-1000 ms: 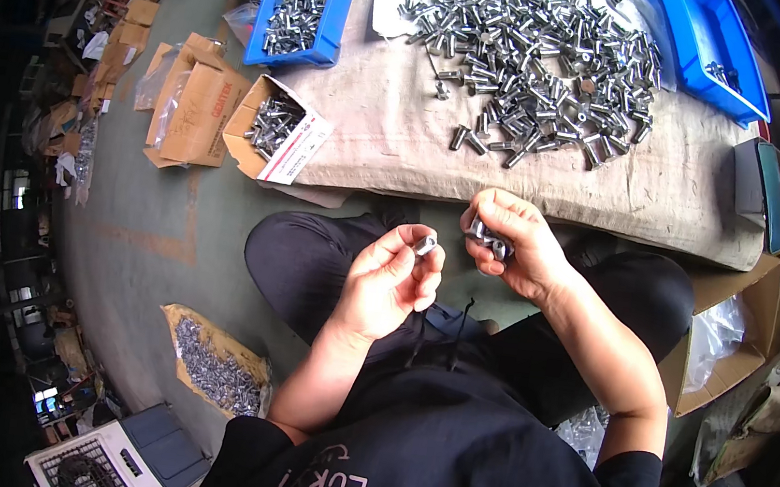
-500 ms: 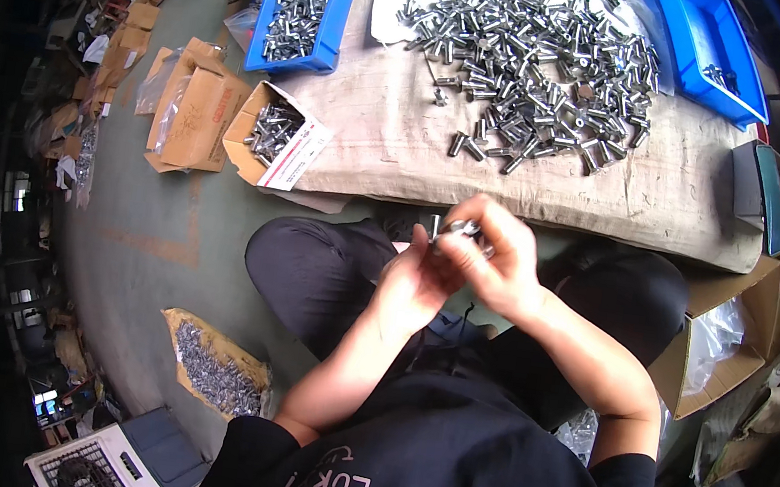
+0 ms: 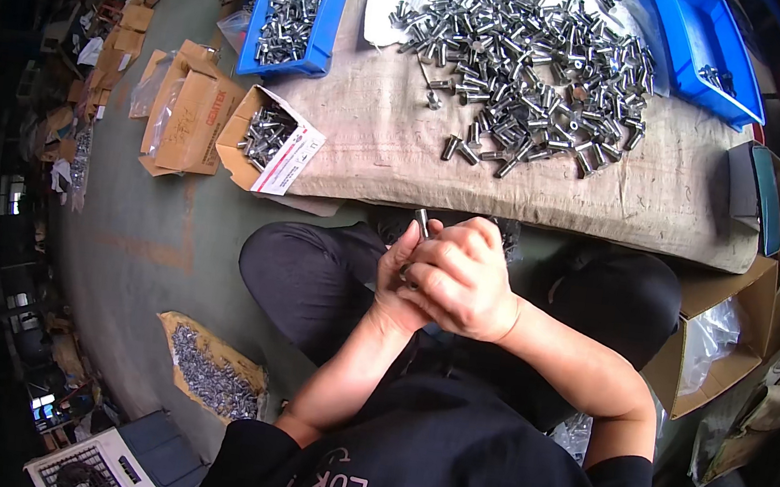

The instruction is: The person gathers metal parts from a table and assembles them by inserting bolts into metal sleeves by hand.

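My left hand [image 3: 397, 281] is closed round a shiny cylindrical metal piece [image 3: 422, 223], bolt-like in shape, which stands up past the thumb. Folded over the left palm is my right hand [image 3: 466, 278], its fingers curled. A bit of metal glints between the two hands, but most of what lies there is hidden. Both hands are over my lap, just in front of the cloth-covered work surface [image 3: 351, 166]. On that surface lies a loose heap of similar metal pieces [image 3: 528, 71], partly on a white sheet.
A blue bin [image 3: 324, 50] and a cardboard box [image 3: 240, 133], both holding metal pieces, stand at the left. Another blue bin [image 3: 698, 48] is at the far right. An open carton with plastic [image 3: 755, 322] sits right of my knee; a tray of small parts [image 3: 168, 323] lies on the floor.
My right hand has shifted slightly left and down and now folds over the left palm. Several metal pieces that showed between the fingers are mostly covered.
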Available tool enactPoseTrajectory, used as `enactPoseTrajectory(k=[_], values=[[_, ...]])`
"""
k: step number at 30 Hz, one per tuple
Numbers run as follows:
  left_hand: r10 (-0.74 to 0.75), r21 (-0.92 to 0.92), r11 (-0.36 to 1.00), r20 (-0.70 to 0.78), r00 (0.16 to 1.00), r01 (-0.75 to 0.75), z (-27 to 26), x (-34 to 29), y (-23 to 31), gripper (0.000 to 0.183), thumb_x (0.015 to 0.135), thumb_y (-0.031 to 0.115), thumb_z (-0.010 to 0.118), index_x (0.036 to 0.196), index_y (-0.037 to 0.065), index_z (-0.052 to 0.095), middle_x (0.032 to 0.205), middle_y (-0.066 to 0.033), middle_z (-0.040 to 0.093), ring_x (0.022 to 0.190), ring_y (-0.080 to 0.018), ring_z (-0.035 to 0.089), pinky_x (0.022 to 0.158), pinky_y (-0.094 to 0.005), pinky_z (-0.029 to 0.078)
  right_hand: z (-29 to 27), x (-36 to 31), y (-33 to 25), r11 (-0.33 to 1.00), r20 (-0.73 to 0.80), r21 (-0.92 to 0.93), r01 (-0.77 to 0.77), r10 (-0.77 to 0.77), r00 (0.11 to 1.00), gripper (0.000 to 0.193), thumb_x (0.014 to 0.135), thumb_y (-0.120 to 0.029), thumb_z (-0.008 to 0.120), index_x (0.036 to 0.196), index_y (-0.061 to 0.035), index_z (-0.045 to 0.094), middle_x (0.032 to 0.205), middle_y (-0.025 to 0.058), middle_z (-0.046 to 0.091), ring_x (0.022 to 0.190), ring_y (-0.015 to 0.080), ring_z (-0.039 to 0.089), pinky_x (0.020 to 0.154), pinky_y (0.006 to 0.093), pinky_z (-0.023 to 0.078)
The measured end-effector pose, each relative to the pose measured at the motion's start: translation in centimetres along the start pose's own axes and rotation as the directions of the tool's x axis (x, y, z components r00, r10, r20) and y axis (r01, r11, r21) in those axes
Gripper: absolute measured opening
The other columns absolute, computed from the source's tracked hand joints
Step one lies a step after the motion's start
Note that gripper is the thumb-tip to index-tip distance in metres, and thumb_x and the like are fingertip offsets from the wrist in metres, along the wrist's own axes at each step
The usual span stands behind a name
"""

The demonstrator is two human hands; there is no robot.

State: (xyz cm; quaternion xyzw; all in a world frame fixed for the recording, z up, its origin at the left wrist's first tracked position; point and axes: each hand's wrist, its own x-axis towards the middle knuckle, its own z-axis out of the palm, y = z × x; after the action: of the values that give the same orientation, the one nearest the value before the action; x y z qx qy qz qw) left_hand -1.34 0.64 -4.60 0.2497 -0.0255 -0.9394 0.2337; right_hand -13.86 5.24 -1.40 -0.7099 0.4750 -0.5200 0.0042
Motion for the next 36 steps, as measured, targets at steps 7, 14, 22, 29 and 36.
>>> enactPoseTrajectory(k=[7,14,22,29,36], values=[[0.208,0.484,0.836,0.159,0.965,-0.260,1.3,-1.9,1.5,0.025,0.087,0.021,0.053,0.106,0.004,0.053,0.087,-0.0080,0.054,0.057,-0.0073,0.041,0.043,-0.0164,0.030,-1.2,-0.8,0.9,0.121,0.310,0.769,-0.627,0.788,0.531,0.012,0.081,-0.010,0.061,0.090,-0.0028,0.056,0.073,-0.0020,0.055,0.061,0.0037,0.049,0.054,0.0197,0.042],[0.390,0.838,0.329,0.299,0.871,-0.435,3.5,-2.9,3.0,0.018,0.079,0.004,0.062,0.097,0.001,0.059,0.087,-0.0025,0.055,0.071,-0.0057,0.050,0.061,-0.0179,0.040,-1.5,-1.3,0.3,-0.044,0.449,0.767,-0.641,0.750,0.486,0.014,0.081,-0.012,0.063,0.091,-0.0047,0.057,0.074,-0.0031,0.055,0.061,0.0031,0.048,0.054,0.0174,0.040],[0.505,0.897,0.188,0.261,0.823,-0.400,4.1,-3.2,3.2,0.017,0.078,0.001,0.062,0.095,0.000,0.060,0.086,-0.0011,0.055,0.073,-0.0049,0.049,0.064,-0.0178,0.040,-1.6,-0.8,0.2,-0.104,0.495,0.766,-0.635,0.726,0.478,0.015,0.081,-0.010,0.062,0.093,-0.0035,0.055,0.075,-0.0012,0.057,0.065,0.0049,0.053,0.055,0.0179,0.041],[0.524,0.925,0.120,0.250,0.814,-0.362,4.5,-3.0,3.0,0.017,0.078,0.000,0.061,0.095,0.000,0.060,0.085,-0.0009,0.055,0.071,-0.0047,0.049,0.061,-0.0174,0.040,-1.9,-0.9,0.2,-0.132,0.510,0.773,-0.620,0.712,0.483,0.016,0.082,-0.008,0.061,0.094,-0.0002,0.054,0.082,0.0004,0.059,0.071,0.0055,0.056,0.060,0.0175,0.043],[0.383,0.708,0.584,0.192,0.904,-0.398,4.3,-2.5,3.2,0.009,0.083,0.010,0.058,0.083,0.003,0.052,0.083,-0.0059,0.050,0.061,-0.0105,0.047,0.047,-0.0193,0.037,-1.7,-1.1,0.5,-0.126,0.513,0.749,-0.650,0.731,0.450,0.017,0.079,-0.010,0.063,0.093,-0.0016,0.058,0.074,0.0012,0.059,0.058,0.0054,0.050,0.051,0.0188,0.041]])
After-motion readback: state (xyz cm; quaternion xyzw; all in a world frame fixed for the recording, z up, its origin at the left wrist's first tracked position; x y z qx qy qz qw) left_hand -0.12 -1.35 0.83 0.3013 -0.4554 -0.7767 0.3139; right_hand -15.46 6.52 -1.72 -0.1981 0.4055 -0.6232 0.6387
